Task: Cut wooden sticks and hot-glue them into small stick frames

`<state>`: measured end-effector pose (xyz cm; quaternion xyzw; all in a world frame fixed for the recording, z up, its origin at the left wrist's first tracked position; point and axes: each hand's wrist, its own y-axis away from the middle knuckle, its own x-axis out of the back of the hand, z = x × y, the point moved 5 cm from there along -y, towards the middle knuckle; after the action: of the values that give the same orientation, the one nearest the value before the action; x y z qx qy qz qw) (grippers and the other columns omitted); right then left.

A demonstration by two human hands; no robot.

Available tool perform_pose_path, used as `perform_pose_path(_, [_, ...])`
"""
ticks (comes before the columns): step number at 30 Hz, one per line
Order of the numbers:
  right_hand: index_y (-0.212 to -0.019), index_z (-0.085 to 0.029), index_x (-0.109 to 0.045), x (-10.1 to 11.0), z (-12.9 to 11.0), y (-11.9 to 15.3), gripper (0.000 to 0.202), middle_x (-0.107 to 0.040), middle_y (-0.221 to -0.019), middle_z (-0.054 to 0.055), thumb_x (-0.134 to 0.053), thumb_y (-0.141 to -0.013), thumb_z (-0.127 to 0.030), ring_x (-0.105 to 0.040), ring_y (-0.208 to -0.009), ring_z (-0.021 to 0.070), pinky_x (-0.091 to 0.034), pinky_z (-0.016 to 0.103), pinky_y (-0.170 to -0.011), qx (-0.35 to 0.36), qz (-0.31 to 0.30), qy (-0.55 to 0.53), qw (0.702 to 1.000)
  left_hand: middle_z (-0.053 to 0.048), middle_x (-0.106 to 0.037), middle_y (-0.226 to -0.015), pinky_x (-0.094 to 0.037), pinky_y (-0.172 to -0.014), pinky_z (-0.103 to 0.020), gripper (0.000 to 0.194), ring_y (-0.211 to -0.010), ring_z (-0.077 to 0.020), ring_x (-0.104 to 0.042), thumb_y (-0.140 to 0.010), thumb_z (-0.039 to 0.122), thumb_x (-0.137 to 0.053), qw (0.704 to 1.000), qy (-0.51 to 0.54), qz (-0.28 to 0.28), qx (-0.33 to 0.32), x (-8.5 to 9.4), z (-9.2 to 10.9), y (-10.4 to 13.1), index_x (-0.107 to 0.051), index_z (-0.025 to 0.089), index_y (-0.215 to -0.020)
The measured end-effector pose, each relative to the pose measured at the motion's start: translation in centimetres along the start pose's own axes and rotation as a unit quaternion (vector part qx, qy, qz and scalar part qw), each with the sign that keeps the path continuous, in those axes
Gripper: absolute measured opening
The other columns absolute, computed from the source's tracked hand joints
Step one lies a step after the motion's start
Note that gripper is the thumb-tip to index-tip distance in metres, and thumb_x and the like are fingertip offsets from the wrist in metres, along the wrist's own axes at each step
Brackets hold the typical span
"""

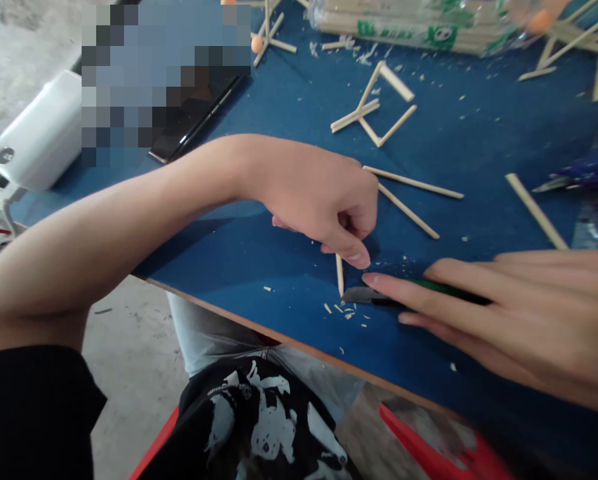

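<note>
Closed around a thin wooden stick, my left hand rests low over the blue tabletop. The stick's lower end points down toward the table's near edge. My right hand grips a green utility knife, with its forefinger stretched along it. The knife's dark blade meets the tip of the stick. Small wood shavings lie beside that tip. Two longer sticks show just beyond my left knuckles; whether the hand touches them I cannot tell.
Joined sticks lie farther back, near a plastic pack of sticks. A loose stick and a dark blue pointed tool are at the right. A black-edged device and white box stand left. The table edge is close.
</note>
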<state>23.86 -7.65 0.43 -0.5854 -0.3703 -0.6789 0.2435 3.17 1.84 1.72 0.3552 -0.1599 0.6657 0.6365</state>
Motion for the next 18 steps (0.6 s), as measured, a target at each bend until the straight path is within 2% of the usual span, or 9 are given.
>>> perform_pose_path(4, [-0.151,-0.057,-0.064,1.0,1.8,-0.7,0.046,-0.08,-0.094,-0.006,-0.035,-0.116,-0.056,-0.071,-0.067,0.0156,-0.044,0.032,-0.062,0.068,0.094,-0.057,0.992,0.005,-0.053,-0.051,-0.04,-0.058,-0.025,0.045,-0.049,-0.0093,-0.05,-0.108,0.042,-0.063,1.0,0.023,-0.002,-0.018,0.1,0.3,0.2,-0.069,0.021,-0.069])
perform_pose_path(6, [-0.151,-0.052,-0.067,0.7,3.3,-0.6,0.043,-0.081,-0.101,-0.004,-0.04,-0.116,-0.053,-0.074,-0.073,0.015,-0.05,0.031,-0.067,0.065,0.146,-0.107,0.981,0.006,-0.06,-0.056,-0.044,-0.059,-0.023,0.035,-0.047,-0.0074,-0.055,-0.108,0.038,-0.065,0.998,0.065,-0.006,-0.013,0.3,0.2,0.4,-0.072,0.019,-0.079])
perform_pose_path(8, [-0.151,-0.05,-0.066,0.0,4.4,-0.4,0.042,-0.082,-0.103,-0.003,-0.045,-0.115,-0.053,-0.074,-0.073,0.015,-0.052,0.031,-0.068,0.061,0.169,-0.119,0.976,0.006,-0.066,-0.061,-0.048,-0.057,-0.021,0.023,-0.046,-0.0071,-0.059,-0.105,0.034,-0.069,0.994,0.107,-0.005,-0.001,0.4,0.0,0.5,-0.074,0.018,-0.09])
perform_pose_path(11, [-0.15,-0.054,-0.066,-0.9,4.5,-0.3,0.042,-0.081,-0.1,-0.005,-0.053,-0.111,-0.057,-0.073,-0.073,0.0158,-0.051,0.032,-0.069,0.067,0.183,-0.093,0.976,0.004,-0.071,-0.064,-0.051,-0.052,-0.019,0.015,-0.049,-0.01,-0.067,-0.1,0.031,-0.075,0.99,0.142,-0.003,0.02,0.6,-0.5,0.6,-0.078,0.017,-0.097])
perform_pose_path(13, [-0.15,-0.053,-0.067,-1.0,4.3,-0.5,0.043,-0.081,-0.101,-0.004,-0.052,-0.11,-0.06,-0.075,-0.078,0.0182,-0.053,0.034,-0.075,0.037,0.183,-0.082,0.979,0.003,-0.074,-0.067,-0.052,-0.05,-0.018,0.014,-0.053,-0.0116,-0.071,-0.097,0.03,-0.077,0.988,0.153,-0.001,0.027,0.6,-0.7,0.6,-0.082,0.016,-0.099])
perform_pose_path(18, [-0.151,-0.036,-0.07,0.2,4.6,-0.4,0.068,-0.08,-0.098,0.003,-0.043,-0.106,-0.079,-0.079,-0.094,0.0268,-0.056,0.038,-0.083,-0.054,0.17,-0.062,0.982,0.001,-0.078,-0.072,-0.055,-0.05,-0.018,0.015,-0.056,-0.0112,-0.072,-0.093,0.027,-0.079,0.987,0.157,-0.002,0.023,0.5,-0.7,0.5,-0.085,0.015,-0.1])
